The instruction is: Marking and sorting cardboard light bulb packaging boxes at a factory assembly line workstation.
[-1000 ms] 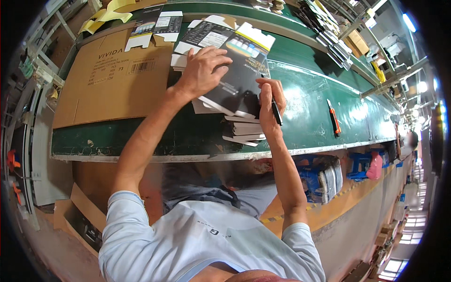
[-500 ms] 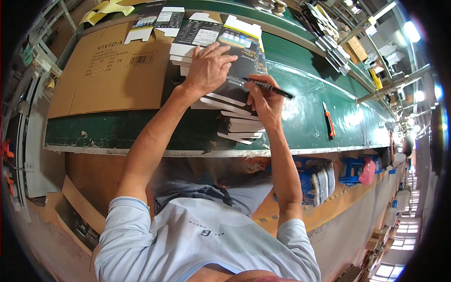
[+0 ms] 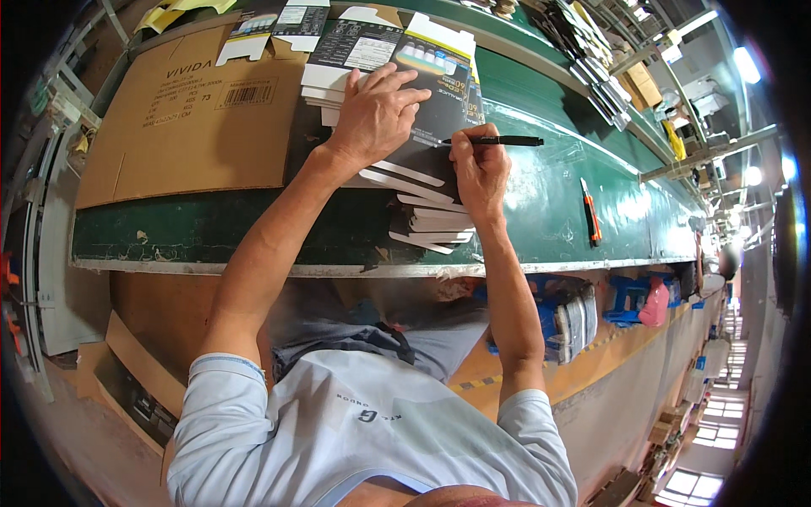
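On top of a loose pile of flattened cartons (image 3: 435, 226), upon the green tabletop (image 3: 182, 230), lies the black carton (image 3: 437, 106) I am working on. My left hand (image 3: 378, 120) rests on the left part of this carton, fingers spread wide and gripping nothing. At the carton's right edge, my right hand (image 3: 480, 169) pinches a black pen (image 3: 515, 141) between thumb and fingers, its tip at the lower printed part.

I judge that I am partway through writing on this one; I can make out no finished stroke. The cartons under it may be left to do, but their faces are covered, so I cannot tell whether any carry a mark. Right of the black carton, well apart, an orange utility knife (image 3: 591, 218) lies untouched; left of it is a brown cardboard sheet (image 3: 169, 135).

My left hand hides much of the carton's left side, so whether the dark panel with a white label (image 3: 372, 52) beyond my fingers belongs to it is unclear. Whether the pen tip touches is too small to tell. Up and left of the carton, other printed cartons (image 3: 302, 23) are cut off by the upper edge.
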{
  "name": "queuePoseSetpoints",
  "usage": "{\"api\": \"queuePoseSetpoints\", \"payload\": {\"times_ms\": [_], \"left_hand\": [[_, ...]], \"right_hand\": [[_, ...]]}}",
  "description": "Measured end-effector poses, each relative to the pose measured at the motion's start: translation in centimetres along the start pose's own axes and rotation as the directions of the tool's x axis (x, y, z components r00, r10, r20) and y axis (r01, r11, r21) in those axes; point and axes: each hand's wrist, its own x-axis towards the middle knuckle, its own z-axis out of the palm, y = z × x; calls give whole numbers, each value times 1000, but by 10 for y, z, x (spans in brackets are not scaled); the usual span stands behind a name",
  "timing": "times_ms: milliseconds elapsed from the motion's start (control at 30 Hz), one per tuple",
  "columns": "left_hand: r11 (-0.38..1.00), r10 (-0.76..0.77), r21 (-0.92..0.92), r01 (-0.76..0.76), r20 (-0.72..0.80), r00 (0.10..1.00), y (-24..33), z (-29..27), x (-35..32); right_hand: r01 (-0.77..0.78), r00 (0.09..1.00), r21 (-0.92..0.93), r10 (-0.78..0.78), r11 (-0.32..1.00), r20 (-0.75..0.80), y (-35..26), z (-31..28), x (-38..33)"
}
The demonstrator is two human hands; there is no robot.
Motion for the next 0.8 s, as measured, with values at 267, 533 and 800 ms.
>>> {"api": "queuePoseSetpoints", "payload": {"times_ms": [267, 533, 800], "left_hand": [[1000, 16, -14, -16, -20, 1000, 1, 1, -2], [1000, 13, -2, -13, -29, 999, 2, 0, -2], [1000, 7, 5, -7, -27, 1000, 2, 0, -3]], "right_hand": [[27, 1000, -68, -27, 997, -5, -5, 1, -2], [64, 998, -123, -65, 990, -3, -7, 2, -1], [74, 996, -81, -78, 994, -37, -5, 5, -3]]}}
